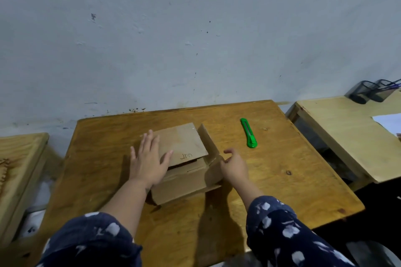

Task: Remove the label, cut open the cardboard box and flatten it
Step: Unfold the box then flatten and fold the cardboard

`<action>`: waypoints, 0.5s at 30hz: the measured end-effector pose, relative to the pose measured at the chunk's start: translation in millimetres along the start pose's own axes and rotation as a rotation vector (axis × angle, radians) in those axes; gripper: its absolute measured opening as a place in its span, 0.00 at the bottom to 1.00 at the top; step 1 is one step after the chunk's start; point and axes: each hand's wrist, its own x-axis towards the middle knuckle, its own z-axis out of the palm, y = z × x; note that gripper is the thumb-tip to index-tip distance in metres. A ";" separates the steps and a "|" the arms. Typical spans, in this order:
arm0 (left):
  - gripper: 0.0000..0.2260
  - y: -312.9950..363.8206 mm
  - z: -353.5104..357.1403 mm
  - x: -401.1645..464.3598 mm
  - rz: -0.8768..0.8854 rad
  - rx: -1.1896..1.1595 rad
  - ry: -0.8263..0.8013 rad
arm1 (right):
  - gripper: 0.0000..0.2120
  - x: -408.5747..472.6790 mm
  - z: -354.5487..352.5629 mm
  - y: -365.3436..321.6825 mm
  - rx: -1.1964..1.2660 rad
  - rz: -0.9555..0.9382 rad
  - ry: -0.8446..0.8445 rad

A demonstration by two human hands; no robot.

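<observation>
A brown cardboard box lies partly collapsed in the middle of the wooden table, its top flap marked with handwriting. My left hand lies flat, fingers spread, pressing on the flap's left side. My right hand touches the box's raised right flap, fingers loosely curled with nothing gripped. A green utility knife lies on the table to the right of the box, away from both hands. No label is visible on the box.
A lighter wooden table stands at the right with dark pen holders and a white sheet. Another wooden piece sits at the left. A grey wall rises behind the table.
</observation>
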 end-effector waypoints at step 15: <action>0.37 -14.6 3.9 -22.3 -0.104 -0.198 -0.075 | 0.18 -15.0 9.0 -21.8 -0.551 -0.709 0.120</action>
